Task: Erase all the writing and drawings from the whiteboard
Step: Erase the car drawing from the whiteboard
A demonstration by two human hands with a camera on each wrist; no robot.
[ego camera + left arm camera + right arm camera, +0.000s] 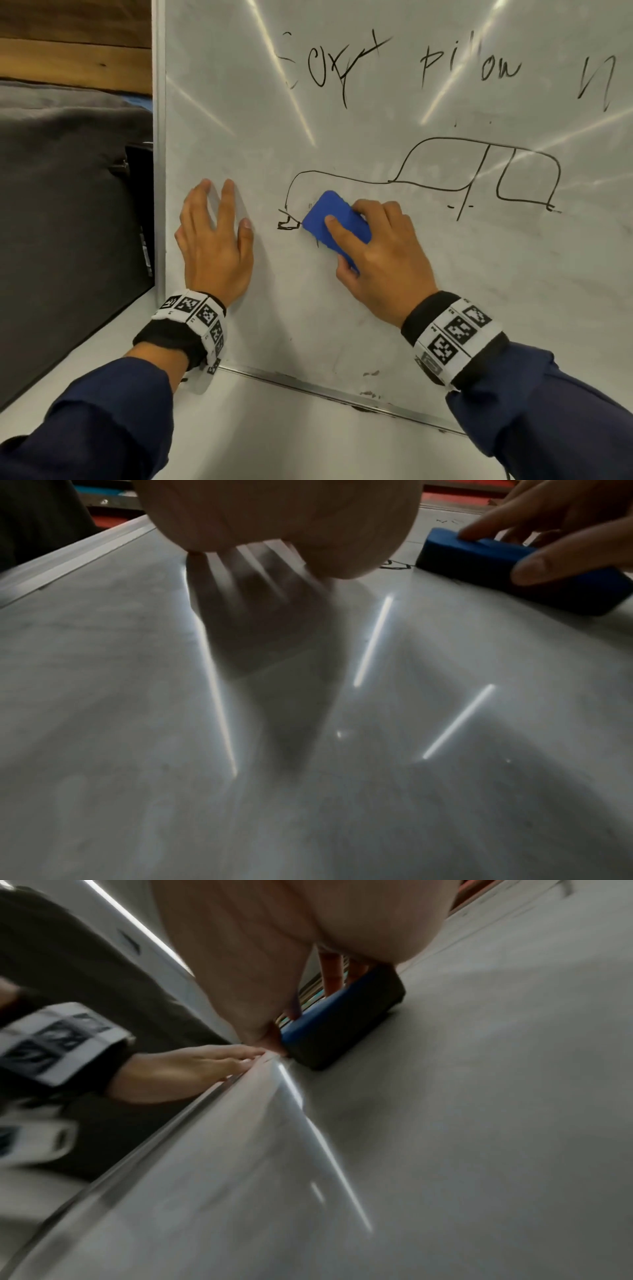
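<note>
While a dark grey cushion [68, 192] and a strip of wood panelling [75, 41] fill the far left of the head view, the whiteboard [342, 308] stands on a pale tabletop [274, 428], its metal frame [158, 171] running up the left edge. The left hand [214, 240] lies flat against the bare left part of the board, fingers straight and spread, holding nothing; a marker-patterned wristband [195, 318] sits above a dark blue sleeve [102, 411]. Just to its right, a small drawn box touches the corner of the blue eraser [334, 222], which is pressed to the board at the front end of a black outline drawing of a car [479, 171]. The right hand [380, 253] grips the eraser, index finger laid along its back, thumb on one long edge and the other fingers curled over the far edge. Above, black handwriting [411, 68] reads roughly "soft pillow", its first letter smudged, with further strokes at the right edge. In the left wrist view the eraser [507, 569] sits flush on the board.
</note>
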